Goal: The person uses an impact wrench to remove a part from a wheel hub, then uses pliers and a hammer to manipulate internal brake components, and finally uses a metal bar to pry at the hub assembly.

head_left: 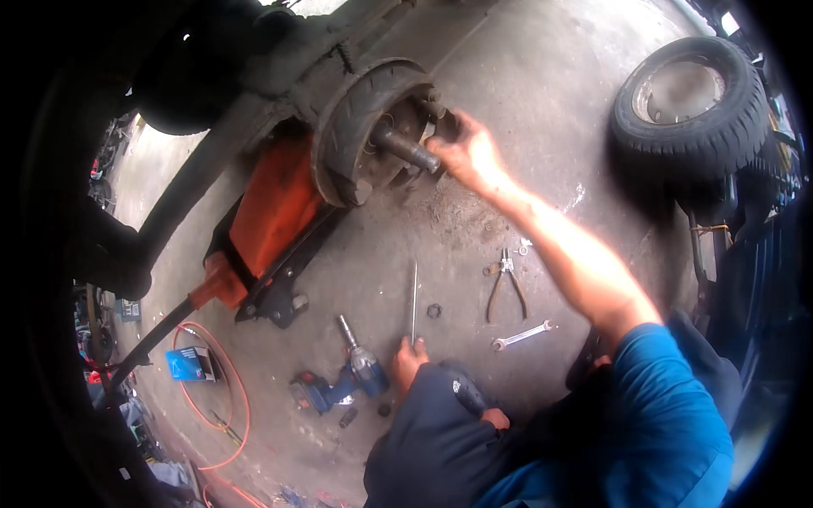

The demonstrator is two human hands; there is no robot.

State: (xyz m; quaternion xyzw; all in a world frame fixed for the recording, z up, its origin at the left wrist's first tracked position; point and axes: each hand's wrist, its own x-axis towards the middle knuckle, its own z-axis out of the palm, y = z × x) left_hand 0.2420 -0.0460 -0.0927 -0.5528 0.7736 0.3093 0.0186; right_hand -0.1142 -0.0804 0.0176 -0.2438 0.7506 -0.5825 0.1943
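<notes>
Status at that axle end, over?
Right hand at brake assembly. Left hand holding thin metal rod. Pliers and wrench lying on floor.

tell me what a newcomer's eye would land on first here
Probably the bright orange jack, left of centre. Next comes the brake assembly just up and right of it, with the right hand at its right side. The big black-tyred wheel stands out at upper right.

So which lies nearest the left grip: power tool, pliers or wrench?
The blue power tool, just left of the left grip; pliers and wrench lie farther off, to its right.
</notes>
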